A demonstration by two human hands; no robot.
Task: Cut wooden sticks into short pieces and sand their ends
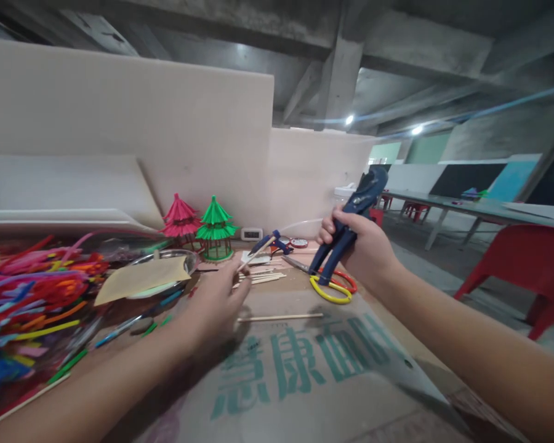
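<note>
Concrete beams (277,24) overhead, and a pale partition (120,123) along the far side of the table (300,284). Held in the left hand (224,295), between narrowed fingers: a thin wooden stick (258,253), tilted up toward the far right. Gripped in the right hand (362,237), within curled fingers: a dark blue plier-like tool (362,200), head upward, well apart from the stick. Too unclear to tell whether open at the head. If bringing the two together, best to pinch near the working spot, keep fingertips clear of the tool's head, hold the stick steady and squeeze evenly without twisting. Just below the tool's handles, scissors (331,290) with yellow and red loops; better to lift clear of those first. Between the hands, a loose stick (281,318) on a sheet with green characters (300,363), and farther off, a bunch of pale sticks (263,278). Farther left, a green pagoda model (215,227) beside a red one (181,218); at near left, a heap of colourful fuzzy strips (41,289). Off to the right, beyond the table, a red chair (521,264).
</note>
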